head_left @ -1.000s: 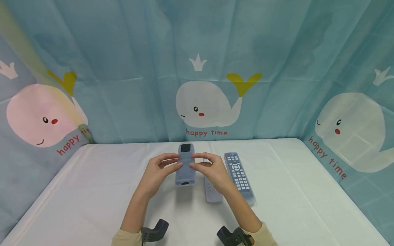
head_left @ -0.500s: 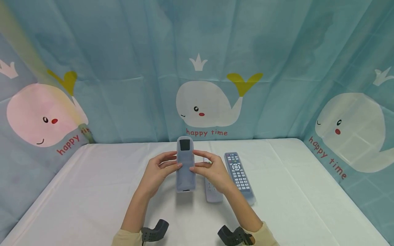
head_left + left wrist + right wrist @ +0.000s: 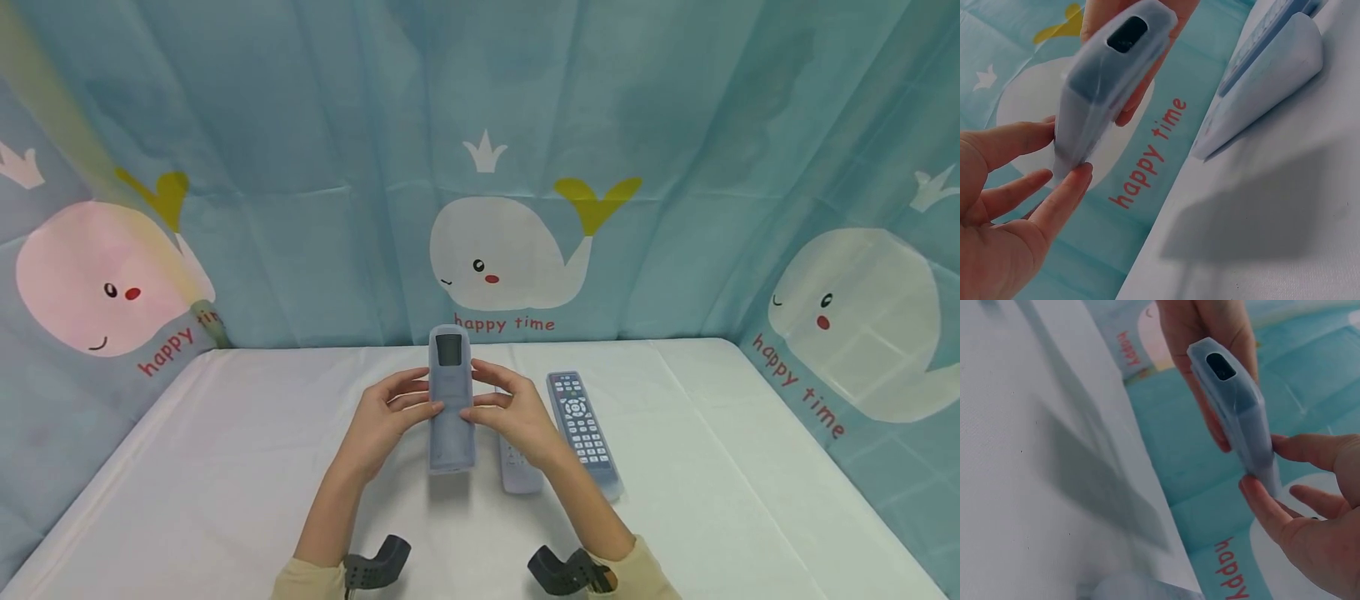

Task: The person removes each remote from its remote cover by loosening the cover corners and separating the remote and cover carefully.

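Note:
A remote in a translucent grey-blue silicone sleeve (image 3: 451, 400) is held upright above the table, its small screen at the top end. My left hand (image 3: 390, 414) pinches the sleeve's left edge between thumb and fingers. My right hand (image 3: 510, 417) pinches its right edge the same way. In the left wrist view the sleeved remote (image 3: 1107, 81) shows its bottom end with a dark opening, my fingertips (image 3: 1072, 181) on its edge. The right wrist view shows the sleeved remote (image 3: 1235, 403) from the other side, pinched near its far end by my right fingertips (image 3: 1257, 490).
Two more remotes lie on the white table (image 3: 225, 467) right of my hands: a pale one in a sleeve (image 3: 517, 471), partly hidden behind my right hand, and a dark many-buttoned one in a clear cover (image 3: 582, 429). A whale-print curtain (image 3: 495, 250) closes the back and sides.
Both hands have tipped the sleeved remote more upright and lifted its top end; the screen end now stands higher against the curtain. The grip is unchanged.

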{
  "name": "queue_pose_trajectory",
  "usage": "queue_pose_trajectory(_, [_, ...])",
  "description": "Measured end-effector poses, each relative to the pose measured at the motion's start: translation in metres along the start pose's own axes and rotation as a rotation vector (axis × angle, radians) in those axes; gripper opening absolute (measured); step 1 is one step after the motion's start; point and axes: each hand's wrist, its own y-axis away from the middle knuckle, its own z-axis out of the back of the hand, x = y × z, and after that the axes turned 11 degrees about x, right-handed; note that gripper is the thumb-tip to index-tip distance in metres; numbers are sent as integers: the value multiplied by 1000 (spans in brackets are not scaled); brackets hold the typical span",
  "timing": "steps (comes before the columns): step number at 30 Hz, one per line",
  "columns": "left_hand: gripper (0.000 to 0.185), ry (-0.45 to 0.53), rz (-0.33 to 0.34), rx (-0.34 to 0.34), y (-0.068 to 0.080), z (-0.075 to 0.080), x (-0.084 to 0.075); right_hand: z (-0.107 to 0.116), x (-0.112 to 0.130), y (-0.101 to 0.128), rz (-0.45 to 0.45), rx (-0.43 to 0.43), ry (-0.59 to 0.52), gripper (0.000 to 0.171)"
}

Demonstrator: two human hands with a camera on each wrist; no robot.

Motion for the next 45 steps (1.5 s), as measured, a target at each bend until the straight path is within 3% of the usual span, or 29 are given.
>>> queue_pose_trajectory(7, [62,1,-13,-22,-4,-2,1,-1,-3,-9,-6,-69,69,67])
queue_pose_trajectory(26, [53,-6,-23,-95,-10,-7,2,3,-2,-18,15,-72,56,73])
queue_pose_trajectory(45, [52,-32,-4,-103,-8,-9,2,0,-3,-16,21,-103,60,68])
